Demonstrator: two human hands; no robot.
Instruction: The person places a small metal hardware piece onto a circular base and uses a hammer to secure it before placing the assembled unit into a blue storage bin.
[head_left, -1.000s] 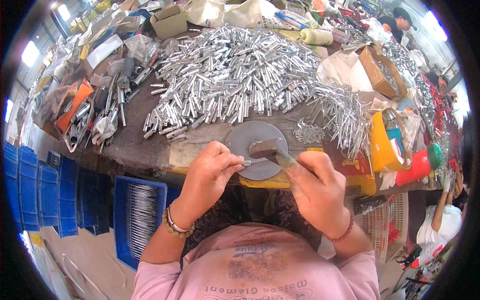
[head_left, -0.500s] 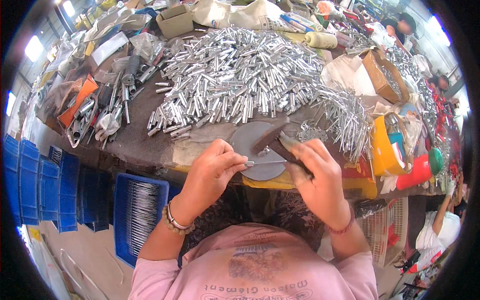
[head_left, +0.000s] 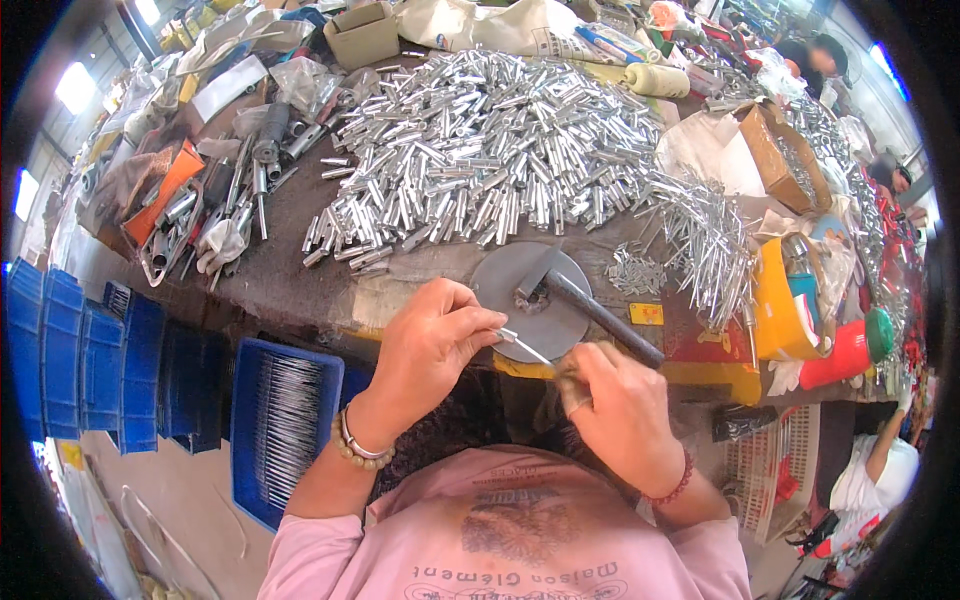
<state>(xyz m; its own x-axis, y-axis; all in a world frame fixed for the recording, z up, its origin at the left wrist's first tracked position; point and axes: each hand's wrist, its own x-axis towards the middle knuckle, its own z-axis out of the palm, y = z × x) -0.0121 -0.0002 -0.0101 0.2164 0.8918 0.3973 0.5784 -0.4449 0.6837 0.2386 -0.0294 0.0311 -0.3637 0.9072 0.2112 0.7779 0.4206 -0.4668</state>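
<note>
Between left hand (head_left: 437,335), pinching thicker end, and right hand (head_left: 622,405), grip unclear: thin metal rod (head_left: 531,350).

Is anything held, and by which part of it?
The left grip holds a thin metal rod by its thicker left end; whether the right grip holds its other end is unclear.

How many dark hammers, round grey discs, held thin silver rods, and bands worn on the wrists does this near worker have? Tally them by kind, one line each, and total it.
Dark hammer with a straight handle: 1
Round flat grey disc: 1
Thin silver metal rod: 1
Silver bangle: 1
Tan beaded bracelet: 1
Red beaded bracelet: 1
Total: 6
</note>
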